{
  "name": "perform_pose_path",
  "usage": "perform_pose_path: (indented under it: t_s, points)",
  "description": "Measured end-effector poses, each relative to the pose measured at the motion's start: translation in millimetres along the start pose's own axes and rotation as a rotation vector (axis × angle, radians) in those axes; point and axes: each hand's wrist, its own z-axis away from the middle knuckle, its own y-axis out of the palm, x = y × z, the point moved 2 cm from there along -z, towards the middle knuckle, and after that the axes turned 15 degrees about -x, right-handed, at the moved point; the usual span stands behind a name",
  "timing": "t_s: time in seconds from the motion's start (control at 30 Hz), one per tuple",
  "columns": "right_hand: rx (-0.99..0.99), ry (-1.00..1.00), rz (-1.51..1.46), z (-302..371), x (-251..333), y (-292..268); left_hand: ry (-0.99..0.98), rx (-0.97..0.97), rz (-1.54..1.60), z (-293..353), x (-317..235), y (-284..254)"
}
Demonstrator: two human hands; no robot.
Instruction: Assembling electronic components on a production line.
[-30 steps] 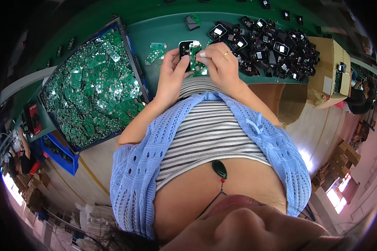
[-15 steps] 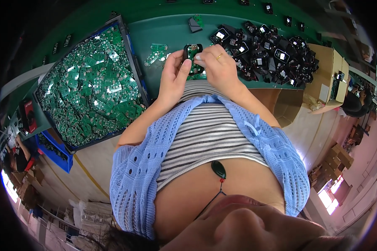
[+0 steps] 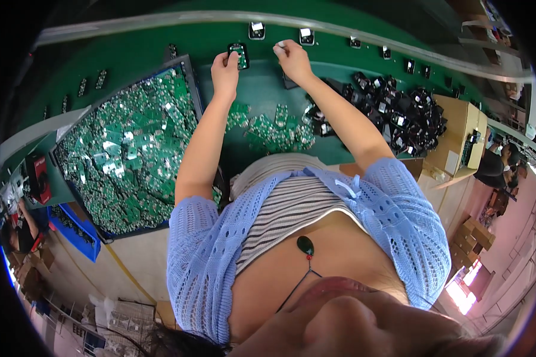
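My left hand [image 3: 225, 74] is closed around the side of a black plastic housing [image 3: 246, 51], thumb over its face. A green circuit board [image 3: 242, 61] sits inside the housing. To the right of it, my right hand [image 3: 294, 61] is raised over the far green surface with its fingers pinched. Something pale shows at its fingertips, too small to make out. Just beyond the hands stand black housings [image 3: 256, 32] with white parts, spaced out in a row. Loose green circuit boards [image 3: 280, 132] lie on the table nearer to me.
A large dark-edged tray [image 3: 197, 89] heaped with green circuit boards stands at left. A pile of black housings [image 3: 393, 116] lies at right, beside a cardboard box [image 3: 452, 134]. A pale rail [image 3: 161, 24] crosses the far side. Another person [image 3: 24, 229] is at far left.
Both hands have moved away from me and apart. My left hand has carried the housing to the far green strip; my right hand has come off it. More loose boards now show.
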Motion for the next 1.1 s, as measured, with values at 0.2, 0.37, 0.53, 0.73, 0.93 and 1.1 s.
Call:
perform_pose_path:
  t_s: [0.2, 0.37, 0.53, 0.73, 0.93, 1.1]
  points:
    - [0.15, 0.414, 0.067, -44.5, -2.5, 87.6, 0.233, -0.234, -0.673, -91.6, 42.0, 7.5]
    - [0.053, 0.05, 0.156, -48.2, -27.9, 69.2, 0.63, -0.259, -0.773, -52.2, -6.6, 35.5]
    - [0.307, -0.516, -0.033, 24.4, 30.8, -12.9, 0.401, 0.315, -0.54, 10.6, -12.3, 1.5]
    - [0.265, -0.203, -0.191, 106.1, 54.3, -87.8, -0.474, 0.52, -0.178, 99.9, -22.4, -20.2]
    - [0.108, -0.457, -0.049, 150.6, 46.6, -101.3, -0.584, 0.426, 0.019, 149.4, -7.0, -24.3]
    - [0.193, 0.198, -0.456, 171.1, 10.9, -105.6, -0.61, 0.519, -0.253, 172.2, 5.8, -50.6]
